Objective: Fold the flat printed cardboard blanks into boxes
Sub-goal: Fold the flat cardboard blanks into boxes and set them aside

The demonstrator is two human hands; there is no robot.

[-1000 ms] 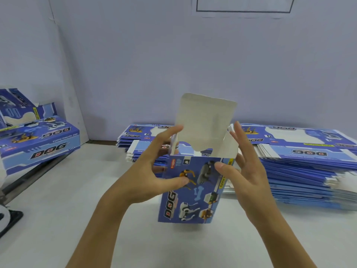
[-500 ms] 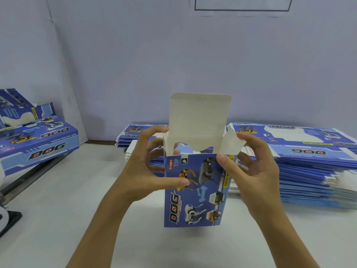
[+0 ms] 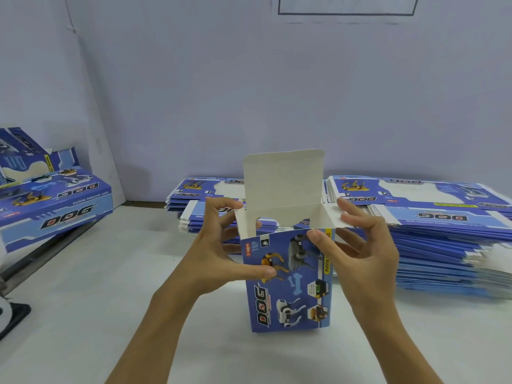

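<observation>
A blue printed box [image 3: 291, 295] with dog pictures stands upright on the white table [image 3: 83, 300]. Its top is open: the white lid flap [image 3: 284, 178] points straight up and both side flaps splay outward. My left hand [image 3: 219, 250] grips the box's left edge, thumb on the front face and fingers at the left side flap. My right hand [image 3: 360, 250] holds the right edge, thumb on the front top corner and fingers by the right side flap. Two stacks of flat blanks lie behind: one at centre [image 3: 199, 200], one at right [image 3: 443, 231].
A folded box [image 3: 52, 206] lies on its side at the left, with more folded boxes [image 3: 19, 153] behind it. A dark stand base [image 3: 13, 317] sits at the left edge. A pale wall rises behind the table.
The box was tilted and lifted; it now stands upright on the table, turned square to me. The lid flap stands straight and the side flaps have spread outward.
</observation>
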